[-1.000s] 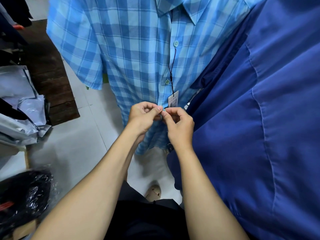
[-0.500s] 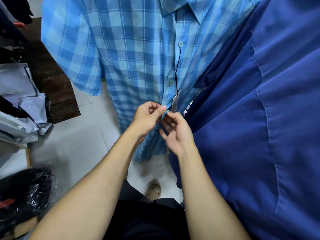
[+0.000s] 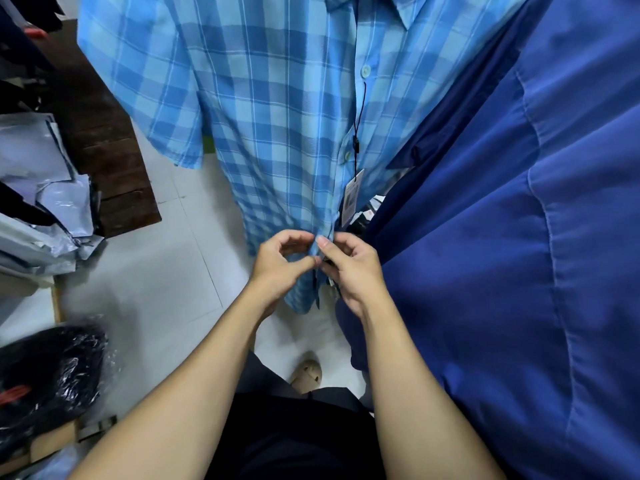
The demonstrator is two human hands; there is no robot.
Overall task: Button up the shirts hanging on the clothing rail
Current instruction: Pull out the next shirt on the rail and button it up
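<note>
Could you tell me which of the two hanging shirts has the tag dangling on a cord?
The light blue checked shirt; its tag hangs at the placket, unlike the plain dark blue shirt beside it.

Both hands have moved lower down the checked shirt's placket.

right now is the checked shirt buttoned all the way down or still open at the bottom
Open at the bottom. The checked shirt has two buttons fastened higher up; below both hands, pinching its front edges, the hem parts.
</note>
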